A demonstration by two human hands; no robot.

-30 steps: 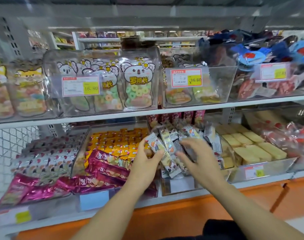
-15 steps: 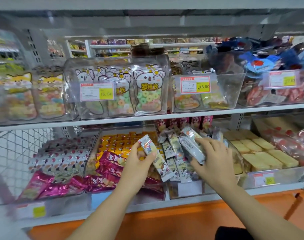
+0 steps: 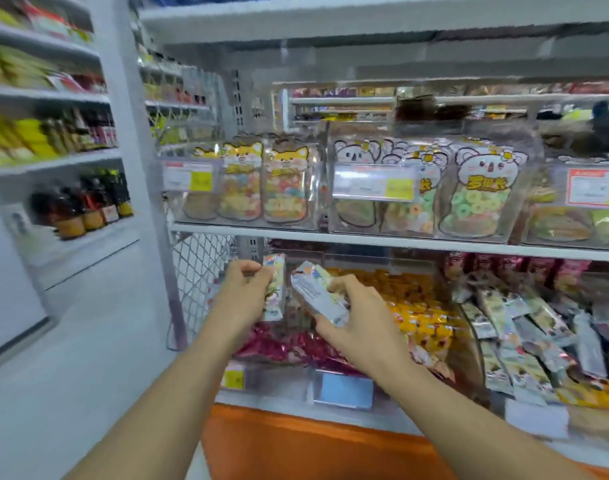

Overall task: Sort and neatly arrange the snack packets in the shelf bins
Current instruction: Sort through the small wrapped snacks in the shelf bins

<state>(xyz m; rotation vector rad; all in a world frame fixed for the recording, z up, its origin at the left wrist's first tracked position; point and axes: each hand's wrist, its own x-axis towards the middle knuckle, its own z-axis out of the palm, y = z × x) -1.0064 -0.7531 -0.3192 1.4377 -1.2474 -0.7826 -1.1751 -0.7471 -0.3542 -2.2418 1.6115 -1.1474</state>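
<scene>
Silvery printed snack packets [image 3: 313,292] sit one apiece in the curled grip of the left hand [image 3: 242,296] and right hand [image 3: 362,320], over the left clear plastic bin [image 3: 282,379] of pink foil wrappers [image 3: 285,344], while the jumbled silver packet heap [image 3: 525,337] at right suggests most sorting is left.

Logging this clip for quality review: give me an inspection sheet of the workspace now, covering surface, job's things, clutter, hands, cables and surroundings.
Surface: white shelf tiers carrying clear bins; the picture is blurred.
Job's things: left packet and right packet in the hands; pink packets, yellow packets and silver packets in the lower bins, the silver ones jumbled.
Clutter: nothing seen.
Hands: left hand grips the left packet; right hand grips the right packet.
Cables: nothing seen.
Surroundings: gummy bags on the tier above, wire mesh to the left, bottles on the far-left shelving.
</scene>
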